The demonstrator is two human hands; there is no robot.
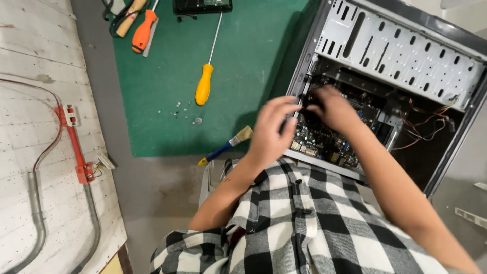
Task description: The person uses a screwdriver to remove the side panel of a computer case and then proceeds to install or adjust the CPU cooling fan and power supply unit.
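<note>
An open grey computer case (406,50) lies on its side at the right, its motherboard (324,142) exposed. My left hand (271,129) hovers at the case's left edge, fingers curled toward a small black part. My right hand (335,107) reaches inside over the board, fingers bent on the same dark part near the case wall; what it grips is blurred. Both hands almost touch each other.
A green mat (167,122) holds a yellow-handled screwdriver (204,83), an orange-handled tool (143,31), several loose screws (178,109), a coin cell (198,121) and a blue-handled brush (225,146). Coloured wires (431,127) hang inside the case. A red bracket and pipes (76,147) run along the white wall.
</note>
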